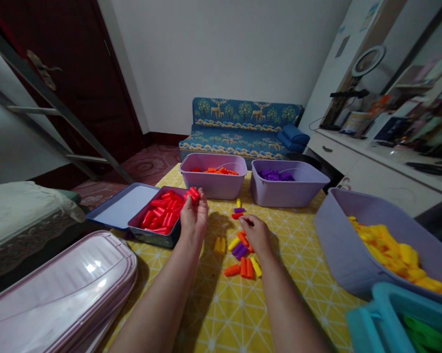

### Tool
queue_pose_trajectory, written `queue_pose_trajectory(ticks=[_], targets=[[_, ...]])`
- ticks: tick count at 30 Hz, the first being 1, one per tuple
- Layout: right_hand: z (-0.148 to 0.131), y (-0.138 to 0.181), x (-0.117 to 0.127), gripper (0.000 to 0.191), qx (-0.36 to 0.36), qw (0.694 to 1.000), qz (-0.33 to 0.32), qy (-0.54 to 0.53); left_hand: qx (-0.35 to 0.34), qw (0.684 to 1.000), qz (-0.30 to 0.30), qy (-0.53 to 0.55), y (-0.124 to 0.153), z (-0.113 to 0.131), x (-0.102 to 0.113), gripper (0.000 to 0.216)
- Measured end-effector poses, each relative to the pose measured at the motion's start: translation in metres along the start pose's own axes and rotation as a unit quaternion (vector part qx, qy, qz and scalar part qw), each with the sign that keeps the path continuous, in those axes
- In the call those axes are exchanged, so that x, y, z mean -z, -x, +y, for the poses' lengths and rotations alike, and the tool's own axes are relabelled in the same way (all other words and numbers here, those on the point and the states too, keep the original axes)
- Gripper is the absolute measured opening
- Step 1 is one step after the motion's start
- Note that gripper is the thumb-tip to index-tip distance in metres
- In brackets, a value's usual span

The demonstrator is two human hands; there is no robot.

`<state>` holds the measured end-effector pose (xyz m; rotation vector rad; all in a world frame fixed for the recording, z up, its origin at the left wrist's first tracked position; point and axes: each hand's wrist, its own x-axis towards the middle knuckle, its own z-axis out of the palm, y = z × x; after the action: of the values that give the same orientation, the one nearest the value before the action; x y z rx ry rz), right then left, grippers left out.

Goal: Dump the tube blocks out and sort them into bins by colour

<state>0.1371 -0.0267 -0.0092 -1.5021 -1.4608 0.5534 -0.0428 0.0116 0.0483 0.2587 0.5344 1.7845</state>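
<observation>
My left hand (194, 215) is closed around a few short red plastic tubes (192, 195), raised at the right edge of a dark tin (152, 238) full of similar red pieces (164, 212). My right hand (256, 234) is low over the table with its fingers bent and slightly apart. Its fingertips are right beside a single red tube (237, 215); whether they touch it I cannot tell. Just beyond lie a purple tube (239, 210) and a yellow one (238, 202). Under and in front of this hand are scattered orange tubes (247, 268), purple tubes (240, 251) and yellow tubes (220, 245).
Lilac bins hold orange pieces (221, 170), purple pieces (275, 175) and yellow pieces (393, 250). A teal bin (386, 299) with green pieces stands at the lower right. Pinkish lids (62, 289) are stacked at left; the tin's open lid (123, 203) lies behind them. A patterned sofa (239, 137) is beyond the table.
</observation>
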Motion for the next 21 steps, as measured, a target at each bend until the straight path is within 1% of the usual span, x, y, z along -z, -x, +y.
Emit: queue_pose_trajectory(ticks=[2, 3, 6, 9, 11, 12, 13, 14, 15, 16, 17, 18, 19, 20, 21], targets=[[-0.001, 0.000, 0.000, 0.015, 0.000, 1.000, 0.003, -0.002, 0.025, 0.995, 0.036, 0.087, 0.000, 0.009, -0.008, 0.021], [-0.001, 0.000, 0.001, 0.016, 0.001, 1.000, 0.002, -0.004, 0.036, 0.992, 0.043, 0.117, 0.001, 0.013, -0.011, 0.027], [-0.002, 0.000, 0.001, 0.017, 0.005, 1.000, 0.001, -0.007, 0.069, 0.982, 0.034, 0.172, 0.007, 0.018, -0.013, 0.044], [-0.001, 0.000, 0.000, 0.016, 0.003, 1.000, 0.001, -0.008, 0.080, 0.980, 0.010, 0.181, 0.010, 0.020, -0.010, 0.062], [0.000, 0.000, 0.000, 0.015, 0.003, 1.000, 0.005, -0.011, 0.086, 0.984, -0.013, 0.156, 0.010, 0.020, -0.008, 0.068], [0.000, 0.000, -0.001, 0.014, 0.004, 1.000, 0.008, -0.014, 0.092, 0.987, -0.032, 0.125, 0.010, 0.019, -0.007, 0.067], [0.000, 0.000, -0.001, 0.013, 0.005, 1.000, 0.012, -0.018, 0.101, 0.990, -0.055, 0.076, 0.009, 0.017, -0.005, 0.062], [0.000, 0.000, -0.001, 0.012, 0.006, 1.000, 0.016, -0.025, 0.109, 0.991, -0.079, 0.007, 0.009, 0.015, -0.004, 0.056], [0.000, -0.001, -0.001, 0.012, 0.006, 0.999, 0.022, -0.037, 0.115, 0.984, -0.108, -0.084, 0.008, 0.011, -0.002, 0.050], [0.001, -0.002, 0.000, 0.012, 0.002, 0.998, 0.032, -0.056, 0.119, 0.964, -0.142, -0.191, 0.009, 0.007, -0.001, 0.047], [0.001, -0.002, 0.000, 0.014, -0.004, 0.996, 0.044, -0.079, 0.118, 0.928, -0.181, -0.304, 0.010, 0.002, 0.002, 0.046], [0.002, -0.003, 0.001, 0.017, -0.013, 0.993, 0.059, -0.104, 0.109, 0.879, -0.221, -0.409, 0.011, -0.004, 0.004, 0.045], [0.002, -0.003, 0.002, 0.021, -0.024, 0.989, 0.073, -0.129, 0.095, 0.823, -0.263, -0.495, 0.013, -0.010, 0.007, 0.045], [0.003, -0.004, 0.003, 0.025, -0.035, 0.984, 0.084, -0.151, 0.078, 0.768, -0.305, -0.558, 0.016, -0.016, 0.009, 0.045], [0.004, -0.004, 0.004, 0.029, -0.044, 0.981, 0.089, -0.167, 0.058, 0.720, -0.344, -0.600, 0.019, -0.022, 0.012, 0.045]])
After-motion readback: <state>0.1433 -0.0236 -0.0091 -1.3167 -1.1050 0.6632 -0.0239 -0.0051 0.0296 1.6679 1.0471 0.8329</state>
